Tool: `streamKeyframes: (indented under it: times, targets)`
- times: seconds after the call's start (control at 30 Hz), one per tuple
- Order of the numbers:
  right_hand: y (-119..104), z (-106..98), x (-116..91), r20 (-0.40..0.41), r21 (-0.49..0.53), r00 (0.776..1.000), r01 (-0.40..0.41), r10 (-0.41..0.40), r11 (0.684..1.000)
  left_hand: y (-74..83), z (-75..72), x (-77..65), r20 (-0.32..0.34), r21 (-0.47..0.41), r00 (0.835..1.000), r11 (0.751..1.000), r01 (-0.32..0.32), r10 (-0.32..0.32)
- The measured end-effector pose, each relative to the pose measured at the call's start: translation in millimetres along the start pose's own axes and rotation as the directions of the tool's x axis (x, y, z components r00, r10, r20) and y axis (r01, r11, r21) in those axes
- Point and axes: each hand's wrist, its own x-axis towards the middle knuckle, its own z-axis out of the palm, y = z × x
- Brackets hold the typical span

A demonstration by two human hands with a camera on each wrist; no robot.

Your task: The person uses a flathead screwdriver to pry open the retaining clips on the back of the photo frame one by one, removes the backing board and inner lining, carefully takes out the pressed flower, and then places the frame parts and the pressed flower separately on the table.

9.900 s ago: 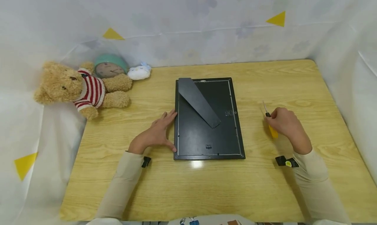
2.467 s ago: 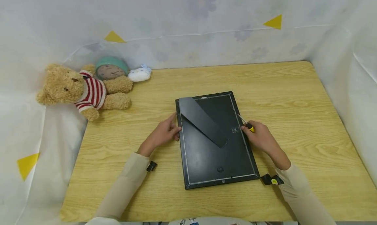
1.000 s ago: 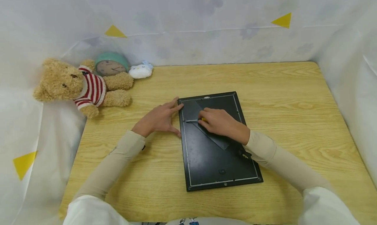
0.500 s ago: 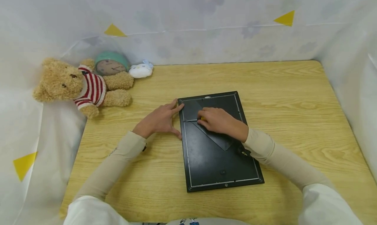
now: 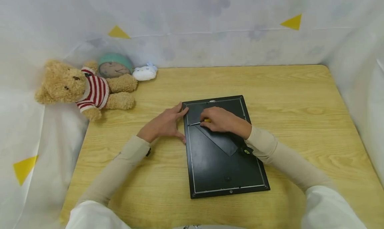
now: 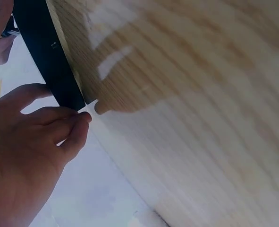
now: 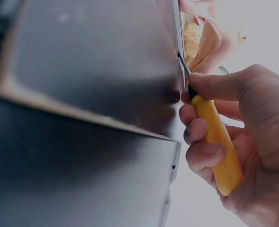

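Observation:
A black picture frame (image 5: 223, 170) lies face down on the table, slightly turned, its flat stand leg (image 5: 220, 140) slanting across the backing. My right hand (image 5: 220, 120) grips a small screwdriver with a yellow handle (image 7: 219, 142) and a thin metal shaft (image 5: 195, 123). The shaft points left, its tip at a small dark tab on the frame's left inner edge. My left hand (image 5: 165, 124) spreads along the frame's upper left side, thumb against the edge and a finger on the corner. In the left wrist view, fingertips (image 6: 85, 117) touch the frame's corner.
A teddy bear (image 5: 93, 87) in a striped shirt lies at the table's far left. Behind it are a green round clock (image 5: 115, 67) and a small white plush (image 5: 145, 72). White sheeting (image 5: 192, 32) with yellow triangles stands round the wooden table (image 5: 300, 102).
The frame was pulled nearer and turned slightly. My right hand moved with the screwdriver from right of the frame across to its left inner edge. In the last second, little differs.

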Motion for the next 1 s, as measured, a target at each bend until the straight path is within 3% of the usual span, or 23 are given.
streamKeyframes:
  times: [0.2,0.5,0.73,1.0]
  targets:
    - [-16.9,-10.7,14.0,0.091,-0.148,0.996,0.039,-0.025,0.988,-0.7,-5.3,-1.0,-0.002,0.039,1.000,0.999,0.028,-0.028]
    - [-42.9,-27.3,37.9,0.283,-0.332,0.955,0.011,0.089,0.943,-3.8,-1.2,-4.0,-0.040,-0.010,0.999,1.000,-0.004,0.003]
    - [-63.9,-36.8,54.2,0.308,-0.390,0.945,0.020,0.110,0.921,-5.5,-0.4,-4.1,-0.059,-0.036,0.998,0.999,-0.030,0.028]
    - [-82.3,-40.2,66.5,0.319,-0.401,0.940,0.017,0.123,0.916,-6.2,0.7,-0.5,-0.111,-0.120,0.989,0.986,-0.115,0.102]
